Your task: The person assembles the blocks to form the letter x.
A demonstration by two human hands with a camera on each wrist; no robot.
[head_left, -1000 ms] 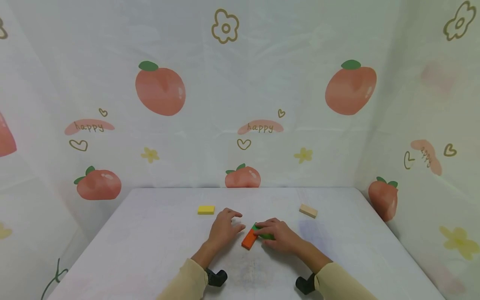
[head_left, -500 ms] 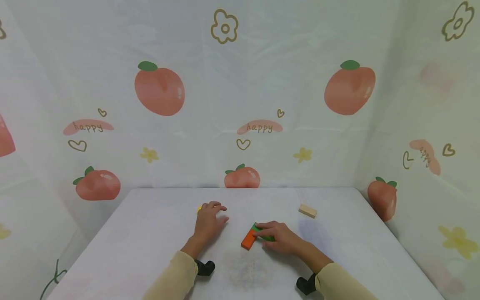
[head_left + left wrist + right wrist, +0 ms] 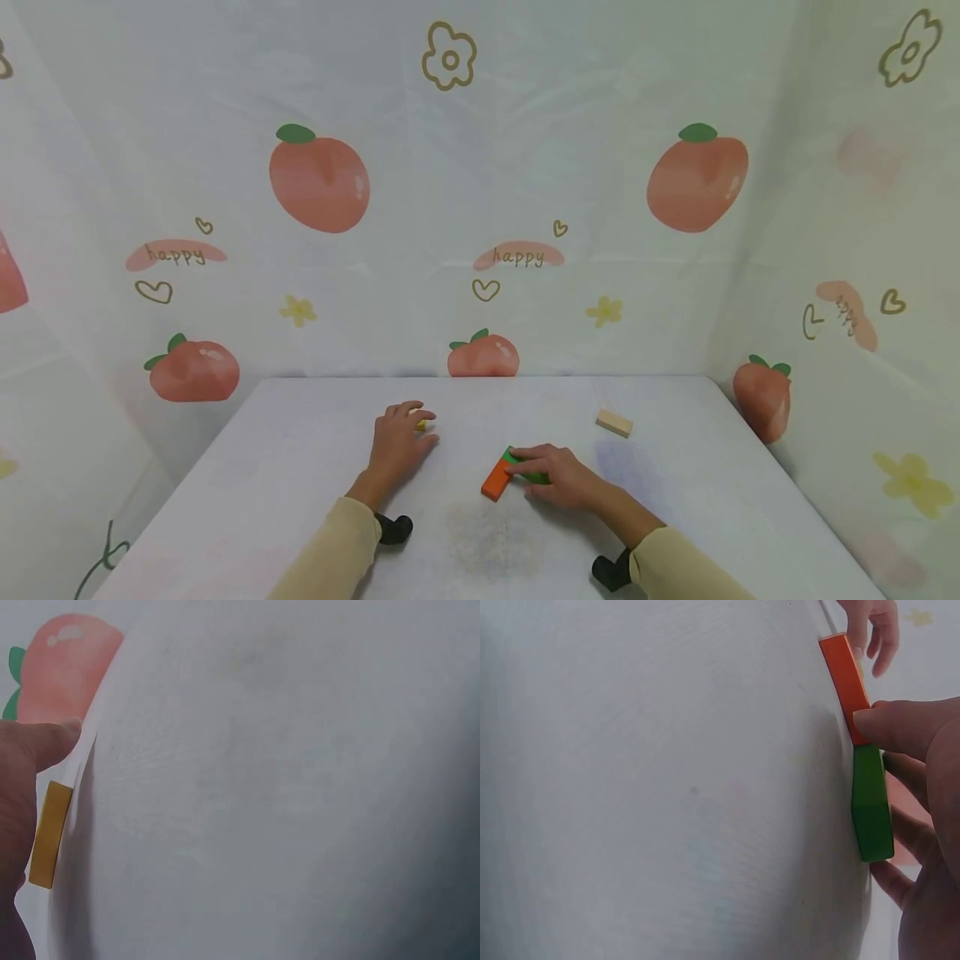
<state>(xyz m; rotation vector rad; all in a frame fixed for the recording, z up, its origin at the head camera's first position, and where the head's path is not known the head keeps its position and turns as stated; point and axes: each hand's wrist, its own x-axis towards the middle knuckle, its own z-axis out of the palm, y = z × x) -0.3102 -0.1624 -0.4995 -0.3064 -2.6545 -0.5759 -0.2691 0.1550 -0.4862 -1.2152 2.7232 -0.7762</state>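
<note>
Left hand fingers curl over yellow block; grip needs both long edges. Right hand fingers press green block against orange block on table.

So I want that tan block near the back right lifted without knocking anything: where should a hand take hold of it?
Probably across its two long sides, coming straight down from above. The tan block lies flat and alone on the table, a low bar slightly angled, with bare surface all round. The right hand is nearest, though it rests on the green block.
</note>
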